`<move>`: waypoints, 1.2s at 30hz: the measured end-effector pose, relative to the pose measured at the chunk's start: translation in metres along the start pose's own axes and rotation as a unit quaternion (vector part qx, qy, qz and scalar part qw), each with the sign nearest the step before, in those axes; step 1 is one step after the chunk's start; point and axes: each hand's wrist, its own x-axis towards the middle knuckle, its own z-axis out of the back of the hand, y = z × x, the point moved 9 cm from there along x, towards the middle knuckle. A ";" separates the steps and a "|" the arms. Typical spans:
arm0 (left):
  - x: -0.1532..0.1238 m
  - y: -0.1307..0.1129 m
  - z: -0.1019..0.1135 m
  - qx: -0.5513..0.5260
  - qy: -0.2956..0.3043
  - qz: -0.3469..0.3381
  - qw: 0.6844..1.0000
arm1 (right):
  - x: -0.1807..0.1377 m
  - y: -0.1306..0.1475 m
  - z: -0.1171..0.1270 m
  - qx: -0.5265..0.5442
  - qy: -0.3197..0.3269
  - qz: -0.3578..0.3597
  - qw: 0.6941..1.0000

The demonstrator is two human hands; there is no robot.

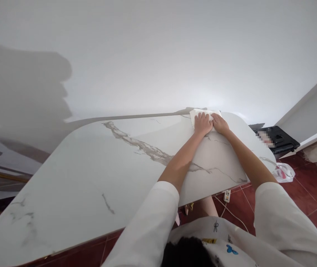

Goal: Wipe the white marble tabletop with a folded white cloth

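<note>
- Bkgd: plain white wall (161, 55) seen behind work area; large grey shadow cast on its L side. Dark-red tiled floor (311, 189) seen below R.
- Surface: long white tabletop w/ rounded corners and grey-brown marble veining (91, 163), set lengthwise near wall.
- Item: thin white sheet, cloth or paper (material can't be told) (193, 115), laid flat on tabletop at far edge, R of centre, wall side.
- L hand (203, 124): placed palm down on sheet; fingers extended, slightly parted, pointed at wall. Sheet pressed from above, not gripped.
- R hand (220, 124): laid just beside L hand, over R part of sheet; fingers loosely extended, angled L. Sheet covered by fingertips; any pinch can't be told.
- Arms: both stretched fwd across tabletop, white sleeves (150, 222) worn to approx. elbow.
- R side: black plastic-looking object (283, 139), partly pixelated, seen beyond table end; clear crumpled plastic bag (286, 172) nearby, lower.
- Below near edge: white power strip (226, 195) w/ pale cable (239, 220) seen on floor side.
</note>
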 end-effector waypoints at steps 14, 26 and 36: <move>-0.060 -0.023 0.018 -0.015 0.015 0.013 1.000 | -0.053 0.016 0.016 -0.004 0.013 0.020 1.000; -0.106 -0.038 0.033 -0.007 0.047 0.027 0.998 | -0.099 0.035 0.029 0.003 0.025 0.026 0.999; -0.156 -0.056 0.049 0.012 0.071 0.048 0.996 | -0.149 0.053 0.043 0.012 0.012 0.086 0.996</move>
